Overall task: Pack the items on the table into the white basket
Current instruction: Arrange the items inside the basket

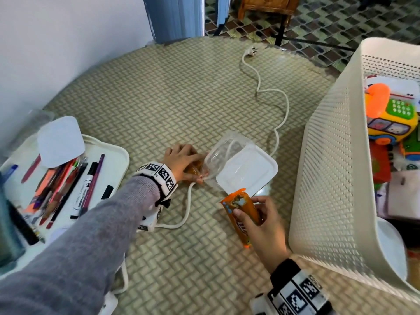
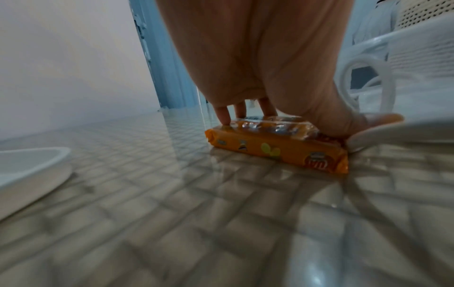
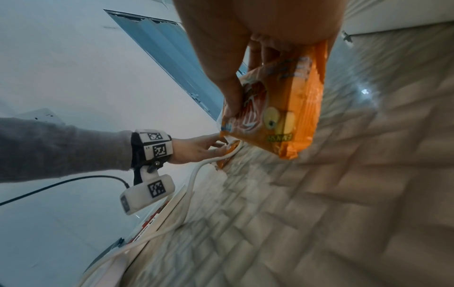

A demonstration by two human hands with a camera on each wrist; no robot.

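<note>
In the head view, the right hand [image 1: 261, 226] at lower centre grips an orange biscuit packet [image 1: 241, 214], a slim, glossy plastic wrapper with crimped ends and cartoon print; its long axis runs from upper left to lower right of the frame, lifted off the counter [image 1: 159, 98], whose cover shows a beige woven herringbone pattern. At mid-frame the left hand [image 1: 181, 162] lies over a second orange packet [image 1: 195, 170], just beside a clear plastic tub [image 1: 222, 153] lying tipped with its white square lid [image 1: 246, 170]. The white basket [image 1: 329, 178], perforated plastic with rounded corners, fills the right edge. In the left wrist view, the second packet [image 2: 277, 147] lies flat on the counter, long axis from centre left to lower right, with the left hand's fingers [image 2: 223, 116] pressing its shiny top and the thumb curled against its far side. In the right wrist view, the held packet [image 3: 277, 108] hangs at upper centre, long axis nearly vertical, pinched between thumb and fingers [image 3: 228, 87].
</note>
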